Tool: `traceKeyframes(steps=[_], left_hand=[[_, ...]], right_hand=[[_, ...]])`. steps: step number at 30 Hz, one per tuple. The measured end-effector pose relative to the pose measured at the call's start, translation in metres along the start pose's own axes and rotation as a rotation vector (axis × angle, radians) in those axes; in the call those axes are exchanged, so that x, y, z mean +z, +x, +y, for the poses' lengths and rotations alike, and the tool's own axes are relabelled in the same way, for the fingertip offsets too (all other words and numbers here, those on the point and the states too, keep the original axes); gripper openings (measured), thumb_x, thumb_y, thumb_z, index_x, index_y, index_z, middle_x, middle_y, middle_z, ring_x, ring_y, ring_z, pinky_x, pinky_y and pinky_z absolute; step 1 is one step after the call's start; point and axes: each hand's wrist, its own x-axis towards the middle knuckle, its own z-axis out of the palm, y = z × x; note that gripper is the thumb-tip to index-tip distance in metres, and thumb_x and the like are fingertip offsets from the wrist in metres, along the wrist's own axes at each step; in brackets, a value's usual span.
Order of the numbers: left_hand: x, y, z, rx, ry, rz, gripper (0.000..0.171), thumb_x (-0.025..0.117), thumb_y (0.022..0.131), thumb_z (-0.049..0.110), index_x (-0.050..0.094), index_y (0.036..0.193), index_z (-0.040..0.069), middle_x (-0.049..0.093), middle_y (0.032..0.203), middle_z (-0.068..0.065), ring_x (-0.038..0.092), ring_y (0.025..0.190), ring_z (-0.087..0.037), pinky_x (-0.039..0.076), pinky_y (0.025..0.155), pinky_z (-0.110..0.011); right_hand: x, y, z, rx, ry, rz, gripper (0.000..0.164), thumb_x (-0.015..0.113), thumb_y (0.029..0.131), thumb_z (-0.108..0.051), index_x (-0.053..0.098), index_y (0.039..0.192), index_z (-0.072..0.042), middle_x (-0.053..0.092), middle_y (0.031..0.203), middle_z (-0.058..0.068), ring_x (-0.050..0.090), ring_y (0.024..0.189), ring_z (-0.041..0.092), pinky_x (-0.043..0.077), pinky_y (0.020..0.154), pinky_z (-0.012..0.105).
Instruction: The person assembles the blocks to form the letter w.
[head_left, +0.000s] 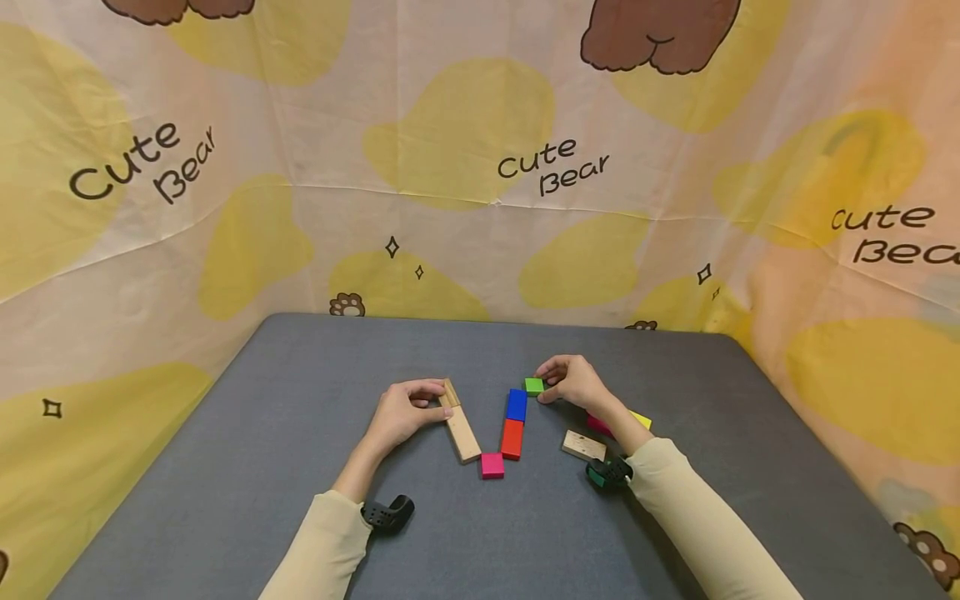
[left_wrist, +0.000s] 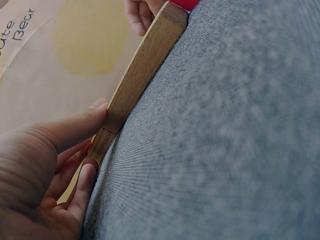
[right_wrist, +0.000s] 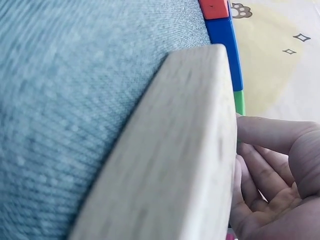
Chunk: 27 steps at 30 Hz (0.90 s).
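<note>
On the grey table, toy blocks form a V shape. My left hand (head_left: 405, 410) pinches a narrow wooden block (head_left: 451, 392) at the left arm's far end, its thumb by the joint with a longer wooden block (left_wrist: 142, 70). A pink block (head_left: 492, 466) sits at the bottom, touching the long one's near end. From there a red block (head_left: 512, 439) and a blue block (head_left: 517, 405) run away in line. Just beyond the blue one, my right hand (head_left: 576, 383) holds a green block (head_left: 533, 387) between thumb and fingers; its covered side is hidden.
Beneath the right forearm lie a pale wooden block (head_left: 583, 446), a dark pink block (head_left: 597, 426) and a yellow block (head_left: 642, 419), the last two partly hidden. A printed cloth (head_left: 465, 292) hangs behind the table's far edge.
</note>
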Motion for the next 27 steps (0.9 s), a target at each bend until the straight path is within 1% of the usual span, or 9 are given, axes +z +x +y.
traceKeyframes(steps=[6,12,20,27], left_hand=[[-0.0002,-0.0003,0.0004,-0.024,0.005,-0.001,0.032,0.089,0.075,0.018,0.076,0.104,0.011,0.067,0.119,0.005,0.061,0.108,-0.012,0.049,0.092,-0.035],[-0.0002,-0.0013,0.0009,-0.018,0.005,0.000,0.033,0.088,0.075,0.017,0.076,0.105,0.011,0.067,0.120,0.004,0.061,0.108,-0.013,0.049,0.092,-0.036],[-0.0007,-0.0018,0.0015,-0.034,0.012,0.004,0.033,0.089,0.075,0.019,0.076,0.105,0.012,0.067,0.120,0.006,0.060,0.109,-0.013,0.049,0.093,-0.036],[-0.0006,-0.0016,0.0014,-0.033,0.010,0.006,0.034,0.089,0.075,0.018,0.076,0.106,0.013,0.067,0.120,0.006,0.060,0.110,-0.013,0.049,0.092,-0.036]], right_hand=[[0.0006,-0.0003,0.0015,0.000,0.006,0.001,0.038,0.086,0.069,0.007,0.072,0.103,0.000,0.068,0.098,0.008,0.060,0.092,0.023,0.054,0.079,0.033],[0.0006,-0.0005,0.0015,-0.001,0.012,0.000,0.039,0.086,0.069,0.007,0.071,0.104,0.000,0.068,0.098,0.008,0.060,0.092,0.024,0.054,0.079,0.033],[0.0002,-0.0021,0.0005,-0.003,0.007,-0.003,0.040,0.086,0.069,0.007,0.071,0.106,0.000,0.068,0.099,0.008,0.060,0.092,0.024,0.054,0.080,0.033],[-0.0040,-0.0051,-0.0016,-0.018,-0.020,-0.016,0.046,0.088,0.068,0.003,0.071,0.111,-0.002,0.069,0.104,0.008,0.060,0.093,0.025,0.054,0.077,0.034]])
